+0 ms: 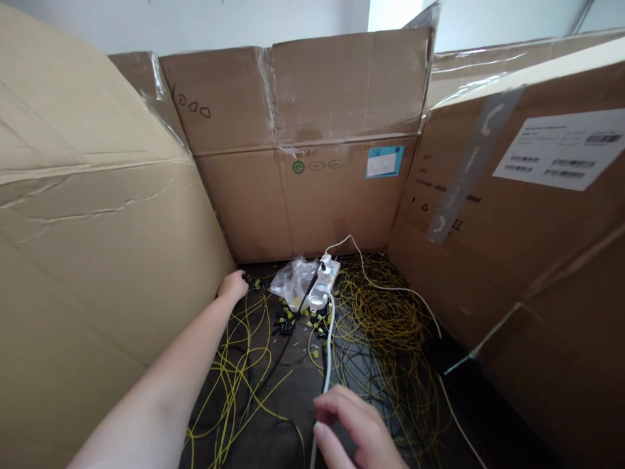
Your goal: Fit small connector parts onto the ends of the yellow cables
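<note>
A person's left hand (234,286) extends beside small black-and-yellow connectors (255,284) | the right hand (359,426), fingers curled, is poised at a thick white cord (331,345) | a white power strip (318,301) lies against a clear plastic bag (289,281) | yellow wires (385,306) tangle at right | brown cardboard (336,212) rises on 3 sides

A workshop or a packing corner is suggested here, although the exact sort cannot be told. The space is walled by large cardboard: a brown panel (322,212) is seen beyond both hands, and a carton (508,267) with a printed shipping label (561,146) is placed to the right of the right hand (359,426). Between this hand and the left hand (235,285), farther forward, a power strip (318,301) is laid. Beyond the right hand, yellow wire (390,306) is heaped.
</note>
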Motion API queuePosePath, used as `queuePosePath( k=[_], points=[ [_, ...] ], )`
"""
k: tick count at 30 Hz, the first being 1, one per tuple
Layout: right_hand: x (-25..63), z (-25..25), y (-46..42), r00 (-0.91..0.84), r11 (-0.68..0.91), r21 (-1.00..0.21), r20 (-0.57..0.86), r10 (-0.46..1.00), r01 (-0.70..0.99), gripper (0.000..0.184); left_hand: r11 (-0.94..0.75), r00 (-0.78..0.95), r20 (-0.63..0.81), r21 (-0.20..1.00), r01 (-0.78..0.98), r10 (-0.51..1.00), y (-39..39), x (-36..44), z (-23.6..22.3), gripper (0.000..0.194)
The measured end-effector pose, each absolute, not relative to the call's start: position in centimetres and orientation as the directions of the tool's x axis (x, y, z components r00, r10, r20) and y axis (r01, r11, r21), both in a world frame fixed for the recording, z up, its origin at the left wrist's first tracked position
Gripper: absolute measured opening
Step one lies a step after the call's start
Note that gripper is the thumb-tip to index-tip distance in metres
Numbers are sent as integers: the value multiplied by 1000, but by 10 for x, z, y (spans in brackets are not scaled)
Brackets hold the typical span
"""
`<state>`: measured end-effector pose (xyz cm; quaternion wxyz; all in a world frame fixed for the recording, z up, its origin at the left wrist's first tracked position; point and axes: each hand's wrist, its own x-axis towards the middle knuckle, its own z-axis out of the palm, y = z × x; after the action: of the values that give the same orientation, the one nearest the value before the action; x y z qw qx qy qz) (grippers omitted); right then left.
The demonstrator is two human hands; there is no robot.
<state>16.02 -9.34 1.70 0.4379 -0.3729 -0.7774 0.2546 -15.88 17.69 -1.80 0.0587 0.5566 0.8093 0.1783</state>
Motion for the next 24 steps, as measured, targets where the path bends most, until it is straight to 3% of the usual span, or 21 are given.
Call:
queuePosePath(
  k=[9, 15, 20, 24],
  points=[
    [177, 37, -87, -153, 576, -777, 556, 817, 253, 7, 261, -332, 165, 344, 902, 929, 170, -156, -14, 37],
    [191, 56, -83, 48, 407, -902, 417, 907, 147, 10, 115, -252, 344, 371, 922, 904, 166, -127, 2, 35],
    [201, 77, -54, 137, 250, -960, 232, 963, -130, 19, -50, -182, 522, 398, 916, 833, 156, -86, 18, 30],
    [214, 93, -3, 312, 279, -831, 135, 940, -481, 19, -192, -170, 642, 454, 870, 748, 143, -59, 24, 25]
  ],
)
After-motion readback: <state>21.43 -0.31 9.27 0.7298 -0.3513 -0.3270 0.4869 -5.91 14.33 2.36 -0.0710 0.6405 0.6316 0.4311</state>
